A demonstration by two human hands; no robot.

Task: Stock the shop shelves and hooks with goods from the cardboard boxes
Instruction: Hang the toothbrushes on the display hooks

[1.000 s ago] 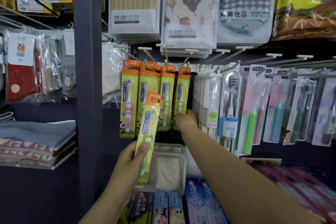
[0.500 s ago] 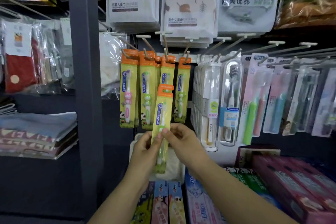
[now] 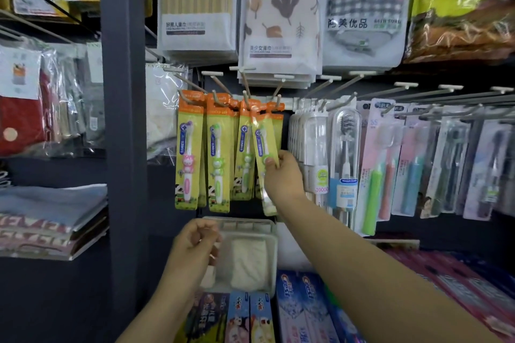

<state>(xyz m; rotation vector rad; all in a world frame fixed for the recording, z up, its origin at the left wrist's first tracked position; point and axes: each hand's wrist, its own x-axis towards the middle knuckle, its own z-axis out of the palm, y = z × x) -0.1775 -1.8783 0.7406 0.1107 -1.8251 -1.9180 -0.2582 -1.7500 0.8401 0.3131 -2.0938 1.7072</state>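
While your right hand [image 3: 281,175] pinches the green kids' toothbrush pack [image 3: 263,147] mid-card, tilted, its orange top sits at the hook [image 3: 276,97] among the hanging packs; whether it's threaded on, can't tell. Your left hand [image 3: 195,242] is curled, holding nothing, below the row.

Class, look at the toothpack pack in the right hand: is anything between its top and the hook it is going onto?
Nothing visible blocks it. The right hand pinches the tilted toothbrush pack, whose orange top is at the hook where like packs already hang. Whether the hole is on the hook, I cannot tell.
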